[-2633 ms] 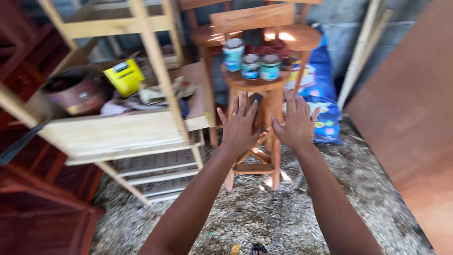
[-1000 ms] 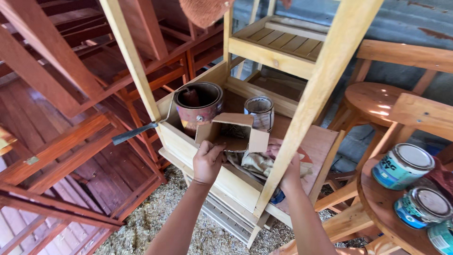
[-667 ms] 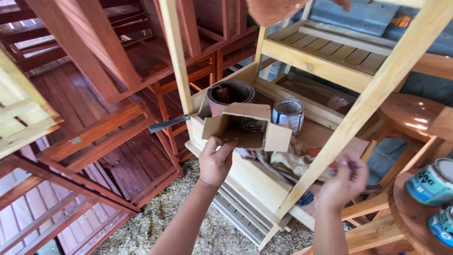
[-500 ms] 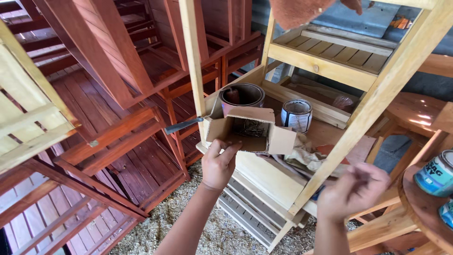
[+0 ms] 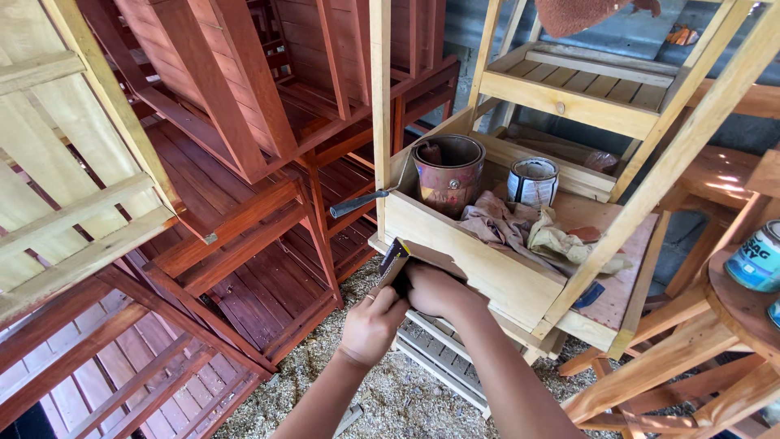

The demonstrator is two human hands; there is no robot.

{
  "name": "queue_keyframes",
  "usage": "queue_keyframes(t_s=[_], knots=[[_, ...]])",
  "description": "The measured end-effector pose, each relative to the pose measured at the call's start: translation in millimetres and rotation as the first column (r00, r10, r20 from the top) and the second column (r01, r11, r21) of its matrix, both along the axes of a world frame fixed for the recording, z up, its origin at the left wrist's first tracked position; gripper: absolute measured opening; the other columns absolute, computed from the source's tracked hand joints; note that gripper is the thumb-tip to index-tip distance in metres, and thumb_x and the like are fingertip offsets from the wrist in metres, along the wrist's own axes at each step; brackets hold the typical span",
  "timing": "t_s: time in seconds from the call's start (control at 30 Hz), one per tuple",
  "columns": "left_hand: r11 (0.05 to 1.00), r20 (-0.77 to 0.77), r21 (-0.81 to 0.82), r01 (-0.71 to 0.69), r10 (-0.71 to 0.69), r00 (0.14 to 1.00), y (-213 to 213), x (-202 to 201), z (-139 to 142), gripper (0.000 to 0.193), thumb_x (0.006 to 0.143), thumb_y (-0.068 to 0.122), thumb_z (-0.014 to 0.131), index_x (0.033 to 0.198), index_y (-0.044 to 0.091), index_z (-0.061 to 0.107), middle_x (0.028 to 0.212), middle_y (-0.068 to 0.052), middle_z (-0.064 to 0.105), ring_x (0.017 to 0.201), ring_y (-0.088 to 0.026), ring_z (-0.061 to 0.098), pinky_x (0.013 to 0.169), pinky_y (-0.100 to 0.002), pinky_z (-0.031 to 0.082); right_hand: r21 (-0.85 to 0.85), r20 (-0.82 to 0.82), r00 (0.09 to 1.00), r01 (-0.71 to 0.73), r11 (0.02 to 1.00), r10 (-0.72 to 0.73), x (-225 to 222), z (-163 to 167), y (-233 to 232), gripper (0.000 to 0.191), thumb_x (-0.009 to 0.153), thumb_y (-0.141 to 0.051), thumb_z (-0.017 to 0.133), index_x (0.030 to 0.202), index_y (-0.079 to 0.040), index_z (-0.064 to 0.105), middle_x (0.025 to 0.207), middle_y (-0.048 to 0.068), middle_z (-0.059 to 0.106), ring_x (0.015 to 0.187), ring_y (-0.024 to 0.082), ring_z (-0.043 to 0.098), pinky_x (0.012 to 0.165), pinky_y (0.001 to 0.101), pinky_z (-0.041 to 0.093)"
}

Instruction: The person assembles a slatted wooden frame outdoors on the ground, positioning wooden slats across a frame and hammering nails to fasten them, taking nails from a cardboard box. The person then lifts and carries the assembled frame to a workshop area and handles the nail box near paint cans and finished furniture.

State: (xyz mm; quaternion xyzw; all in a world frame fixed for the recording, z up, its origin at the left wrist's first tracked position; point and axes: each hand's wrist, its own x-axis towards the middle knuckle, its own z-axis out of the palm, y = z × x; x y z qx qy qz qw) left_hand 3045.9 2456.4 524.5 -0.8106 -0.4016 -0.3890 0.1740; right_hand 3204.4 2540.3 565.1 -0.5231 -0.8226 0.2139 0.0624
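Both my hands meet on a small brown cardboard box (image 5: 395,258), held low against the front board of a bare wooden shelf unit (image 5: 487,272). My left hand (image 5: 370,325) grips the box from below and the left. My right hand (image 5: 435,289) closes on its right side, and part of the box is hidden behind it. On the shelf above stand a stained paint bucket (image 5: 448,173) and a small white tin (image 5: 533,180). Crumpled rags (image 5: 528,234) lie beside them.
A brush handle (image 5: 358,203) sticks out left from the bucket over the shelf edge. Red-stained wooden furniture (image 5: 244,162) is stacked at the left. A round stool (image 5: 735,313) with a blue-labelled paint can (image 5: 756,256) stands at the right. Sawdust (image 5: 382,398) covers the floor.
The box has come off the shelf and down in front of its front board. My right hand, free half a second ago, has joined my left hand on the box.
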Motion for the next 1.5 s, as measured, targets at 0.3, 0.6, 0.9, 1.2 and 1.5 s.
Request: queue_keyframes(t_s=[0.3, 0.6, 0.9, 1.2, 1.5], knots=[[0.999, -0.127, 0.022, 0.038, -0.035, 0.991, -6, -13, -8, 0.026, 0.078, 0.013, 0.063, 0.102, 0.009, 0.071, 0.095, -0.004, 0.056, 0.092, -0.021, 0.064, 0.070, -0.032, 0.057, -0.124, 0.171, 0.983, -0.049, 0.991, 0.070, -11, -11, 1, 0.032, 0.093, -0.016, 0.055, 0.119, -0.003, 0.070, 0.123, 0.023, 0.069, 0.112, 0.037, 0.068, 0.096, 0.0459, 0.053], [0.978, -0.060, -0.208, 0.008, -0.021, 0.998, 22, 16, -27, 0.028, 0.076, 0.004, 0.063, 0.101, 0.012, 0.073, 0.098, -0.007, 0.057, 0.083, -0.026, 0.066, 0.064, -0.038, 0.057, -0.034, 0.118, 0.986, -0.118, 0.992, 0.122, 22, 5, -16, 0.027, 0.087, -0.011, 0.062, 0.109, -0.001, 0.075, 0.110, 0.023, 0.075, 0.099, 0.038, 0.073, 0.086, 0.0470, 0.057], [0.958, 0.193, -0.281, 0.050, 0.006, 0.981, 5, 58, -32, 0.018, 0.079, 0.007, 0.073, 0.096, 0.013, 0.076, 0.091, -0.006, 0.061, 0.076, -0.029, 0.066, 0.062, -0.042, 0.054, 0.488, -0.132, 0.991, 0.079, 0.870, -0.015, 76, -1, -64, 0.018, 0.078, -0.004, 0.070, 0.096, -0.002, 0.069, 0.095, 0.018, 0.072, 0.090, 0.038, 0.072, 0.077, 0.0490, 0.057], [0.957, 0.283, -0.279, 0.081, 0.001, 0.959, -16, 90, -29, 0.020, 0.080, 0.009, 0.077, 0.099, 0.014, 0.078, 0.089, -0.004, 0.062, 0.072, -0.023, 0.066, 0.061, -0.037, 0.054, -0.039, -0.974, 0.212, 0.210, 0.977, -0.084, 130, -22, -88, 0.008, 0.099, -0.006, 0.066, 0.107, -0.007, 0.068, 0.107, 0.007, 0.076, 0.095, 0.012, 0.071, 0.078, 0.0262, 0.058], [0.937, 0.323, -0.328, 0.119, -0.007, 0.946, -32, 96, -22, 0.021, 0.080, 0.006, 0.077, 0.099, 0.014, 0.079, 0.089, -0.006, 0.063, 0.072, -0.024, 0.066, 0.062, -0.038, 0.054, -0.197, -0.980, 0.002, 0.199, 0.960, -0.201, 149, -29, -99, 0.008, 0.100, -0.010, 0.065, 0.109, -0.008, 0.066, 0.104, 0.006, 0.077, 0.095, 0.015, 0.073, 0.075, 0.0294, 0.058]])
